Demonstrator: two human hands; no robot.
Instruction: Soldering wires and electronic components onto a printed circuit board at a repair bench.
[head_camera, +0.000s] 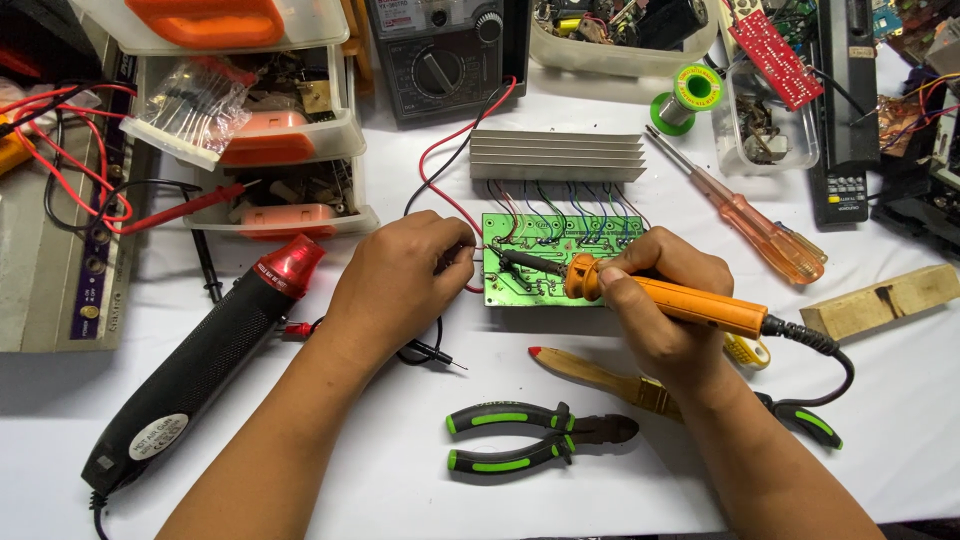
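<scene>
Hands met over a green circuit board that lay flat near the middle of a white tabletop; the right hand was clenched around the orange handle of a soldering iron, whose dark tip rested on the board's surface; the left hand was curled at the board's left edge, its fingertips pinched there beside a red wire, though what they gripped could not be told; a ribbed grey heatsink sat just behind the board, joined to it by a row of thin wires; green-handled pliers lay on the tabletop in front of the hands, a wooden-handled brush passing under the right wrist; a black heat gun with a red nozzle lay angled to the left, near the left forearm; an orange screwdriver lay to the right of the heatsink, a spool of solder beyond it; a dark multimeter stood at the back, clear plastic drawers of parts to its left; a wooden block lay at the right edge.
</scene>
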